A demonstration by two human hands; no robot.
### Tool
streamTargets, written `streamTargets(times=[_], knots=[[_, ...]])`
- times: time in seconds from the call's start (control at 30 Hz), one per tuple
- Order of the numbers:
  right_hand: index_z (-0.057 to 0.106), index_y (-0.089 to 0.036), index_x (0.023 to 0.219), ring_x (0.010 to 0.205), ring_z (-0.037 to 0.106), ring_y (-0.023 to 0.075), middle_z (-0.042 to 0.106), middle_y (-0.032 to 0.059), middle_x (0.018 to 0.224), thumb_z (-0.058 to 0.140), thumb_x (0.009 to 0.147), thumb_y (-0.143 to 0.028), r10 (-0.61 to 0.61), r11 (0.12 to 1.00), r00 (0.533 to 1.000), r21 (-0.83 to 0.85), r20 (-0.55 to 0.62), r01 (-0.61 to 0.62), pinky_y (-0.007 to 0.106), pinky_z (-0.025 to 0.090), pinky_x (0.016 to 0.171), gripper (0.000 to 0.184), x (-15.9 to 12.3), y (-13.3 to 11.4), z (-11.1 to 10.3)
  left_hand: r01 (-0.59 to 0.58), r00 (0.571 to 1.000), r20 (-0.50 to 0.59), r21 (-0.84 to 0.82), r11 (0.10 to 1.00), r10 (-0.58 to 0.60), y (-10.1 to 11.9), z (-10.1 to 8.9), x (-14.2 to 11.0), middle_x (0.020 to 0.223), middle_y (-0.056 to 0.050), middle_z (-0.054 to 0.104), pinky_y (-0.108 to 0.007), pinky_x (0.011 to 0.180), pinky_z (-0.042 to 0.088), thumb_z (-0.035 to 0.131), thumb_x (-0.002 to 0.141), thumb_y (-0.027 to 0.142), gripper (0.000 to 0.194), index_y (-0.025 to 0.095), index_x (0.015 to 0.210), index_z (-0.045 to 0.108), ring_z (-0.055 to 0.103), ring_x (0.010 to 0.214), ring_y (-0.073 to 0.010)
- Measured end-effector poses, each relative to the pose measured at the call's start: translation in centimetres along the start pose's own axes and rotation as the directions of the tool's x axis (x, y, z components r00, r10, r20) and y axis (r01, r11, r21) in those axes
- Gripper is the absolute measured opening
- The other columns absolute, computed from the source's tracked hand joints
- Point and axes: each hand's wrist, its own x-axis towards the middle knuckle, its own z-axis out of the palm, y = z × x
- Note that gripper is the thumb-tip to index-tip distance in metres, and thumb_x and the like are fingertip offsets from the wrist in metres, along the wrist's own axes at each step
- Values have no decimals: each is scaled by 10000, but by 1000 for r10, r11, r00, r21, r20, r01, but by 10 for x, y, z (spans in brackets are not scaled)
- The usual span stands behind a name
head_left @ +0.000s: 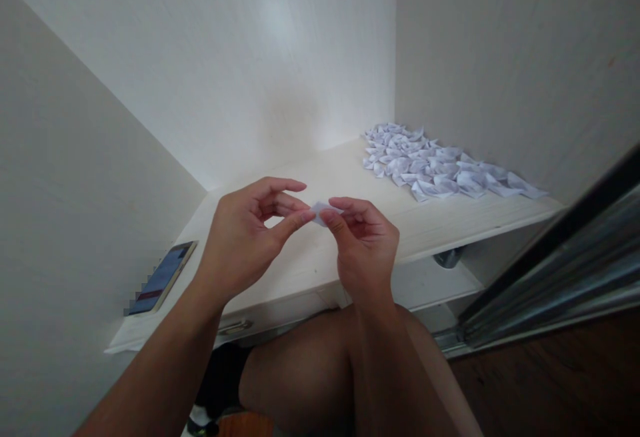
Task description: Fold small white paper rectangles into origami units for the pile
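A small folded piece of white paper (319,208) is held up above the white desk (280,277), between my two hands. My left hand (250,234) pinches its left corner between thumb and a finger, with the index finger raised clear of it. On the other side, the thumb and index finger of my right hand (367,237) grip the right part of the paper. At the back right of the desk lie many folded white paper boats (430,164), set close together in rows along the wall.
A phone (163,280) lies at the desk's left edge beside the side wall. Below the desktop are a drawer handle (235,327) and an open shelf (430,280) holding a dark round object (448,258). A dark-framed sliding panel (560,277) stands at the right.
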Motion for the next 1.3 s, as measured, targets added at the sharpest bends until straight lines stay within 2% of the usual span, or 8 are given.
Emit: streamTargets(times=[0.07,0.33,0.47,0.63,0.77,0.9,1.13,1.3], knots=[[777,-273,826,743,701,167,754,-22,768,860,761,-236,4,1000,1000,-22,13,-4,342,608,770,112,0,0,0,0,1000,28,11,1000,0,-3,-2,0,747,-25,783,-270,663,653,864,787,211,250,192,1017,769,753,663,-167],[767,-258,911,785,727,155,795,-17,840,833,772,-200,129,992,978,-33,164,-126,318,591,788,165,5,8,-3,27,998,-54,-38,999,-29,-18,2,0,684,-1,727,-225,562,572,845,756,188,226,193,938,710,697,605,-140],[762,-234,902,676,695,146,750,-35,718,861,728,-188,154,986,979,-90,130,-143,299,569,691,206,7,11,-6,56,998,11,-25,998,-56,-24,0,0,736,-20,744,-248,593,602,832,779,222,233,187,989,738,717,649,-153],[746,-227,901,662,709,158,718,-45,642,871,728,-222,193,978,969,-111,156,-177,308,562,686,214,5,15,-6,76,986,148,-27,997,-71,-27,-8,1,788,-51,779,-269,614,634,822,814,253,117,204,918,802,742,679,-171],[737,-228,912,603,683,144,696,-70,590,875,702,-192,225,972,953,-116,202,-205,289,533,638,253,4,16,-4,64,994,90,-46,997,-60,-28,-10,2,707,-36,769,-265,579,622,830,788,217,64,203,848,814,725,595,-161],[715,-219,810,623,687,144,758,-23,669,859,740,-262,247,969,941,-90,233,-232,289,534,640,167,6,17,-5,73,997,8,-116,991,-73,-28,-8,3,721,-31,773,-266,620,628,851,751,196,181,202,929,821,725,620,-152],[690,-244,1007,650,674,157,721,-58,648,800,797,-201,125,972,943,-229,307,-54,309,513,690,241,4,17,-9,199,968,186,-148,969,-170,-26,-14,5,740,-63,793,-293,602,638,864,750,206,244,173,985,808,757,635,-190],[677,-250,1067,660,675,163,709,-63,659,784,826,-201,104,947,917,-321,384,27,315,504,694,269,2,17,-11,187,959,233,-95,978,-161,-25,-19,5,672,-38,761,-258,555,582,834,781,177,208,188,988,812,716,581,-166]])
